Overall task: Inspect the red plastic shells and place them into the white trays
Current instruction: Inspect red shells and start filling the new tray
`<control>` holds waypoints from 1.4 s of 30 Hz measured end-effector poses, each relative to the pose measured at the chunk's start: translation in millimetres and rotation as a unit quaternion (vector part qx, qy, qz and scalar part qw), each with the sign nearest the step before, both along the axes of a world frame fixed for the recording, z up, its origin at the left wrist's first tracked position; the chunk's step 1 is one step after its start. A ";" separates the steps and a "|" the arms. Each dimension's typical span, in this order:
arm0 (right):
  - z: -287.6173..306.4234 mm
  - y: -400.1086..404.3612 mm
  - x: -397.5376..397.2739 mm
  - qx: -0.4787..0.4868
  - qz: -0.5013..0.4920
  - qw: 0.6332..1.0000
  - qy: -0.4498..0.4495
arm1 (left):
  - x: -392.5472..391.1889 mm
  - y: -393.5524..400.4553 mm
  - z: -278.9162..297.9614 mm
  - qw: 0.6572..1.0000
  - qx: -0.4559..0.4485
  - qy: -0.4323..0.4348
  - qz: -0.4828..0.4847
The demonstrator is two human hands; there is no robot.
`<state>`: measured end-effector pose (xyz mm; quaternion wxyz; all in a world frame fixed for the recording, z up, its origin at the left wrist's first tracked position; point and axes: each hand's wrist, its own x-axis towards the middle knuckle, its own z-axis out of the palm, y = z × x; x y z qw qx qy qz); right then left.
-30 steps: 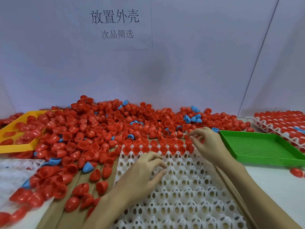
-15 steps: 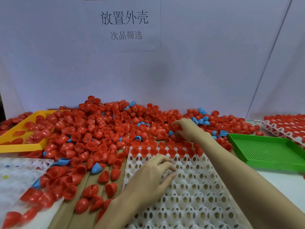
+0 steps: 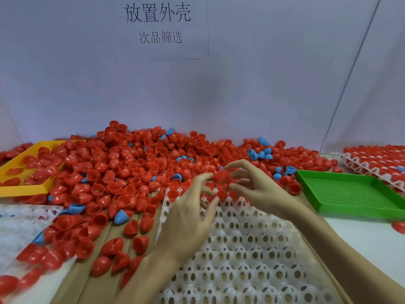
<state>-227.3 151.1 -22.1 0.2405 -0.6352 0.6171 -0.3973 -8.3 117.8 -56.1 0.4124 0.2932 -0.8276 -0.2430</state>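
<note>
A big heap of red plastic shells (image 3: 131, 167) with a few blue ones covers the back of the table. A white tray (image 3: 243, 255) with rows of holes lies in front of me, its far row holding red shells. My right hand (image 3: 258, 189) holds a blurred red shell (image 3: 222, 176) at its fingertips above the tray's far edge. My left hand (image 3: 192, 216) is raised over the tray, fingers apart, its fingertips touching that same shell.
A yellow tray (image 3: 28, 187) with red shells sits at the left, a green perforated tray (image 3: 350, 194) at the right. A filled white tray (image 3: 377, 163) stands far right, another white tray (image 3: 19, 218) at the near left. A paper sign hangs on the wall.
My right hand pulled back from the heap with a red shell. My left hand lifted off the tray and rose to meet it.
</note>
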 end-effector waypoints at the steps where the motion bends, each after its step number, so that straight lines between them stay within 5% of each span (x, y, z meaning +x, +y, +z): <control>1: 0.7 7.9 5.1 0.005 0.012 1.000 -0.012 | -0.2 0.4 0.3 1.000 0.016 0.020 0.012; 8: -4.0 36.7 23.0 -0.012 0.066 0.998 -0.015 | -1.4 1.4 2.3 0.986 0.132 0.097 -0.008; 17: -3.6 46.7 11.8 -0.070 0.043 0.996 -0.042 | -1.0 1.3 4.5 0.982 0.140 0.110 -0.058; 27: 16.3 62.0 25.1 0.020 0.032 0.999 -0.026 | -0.5 4.3 7.6 0.969 0.191 0.141 -0.066; 35: 23.5 65.7 26.7 0.075 0.043 0.987 -0.136 | -1.2 2.9 6.4 0.976 0.188 0.069 -0.086; 42: 26.3 70.2 29.4 -0.024 -0.006 0.994 -0.111 | 1.1 3.4 14.1 0.903 0.378 0.138 -0.148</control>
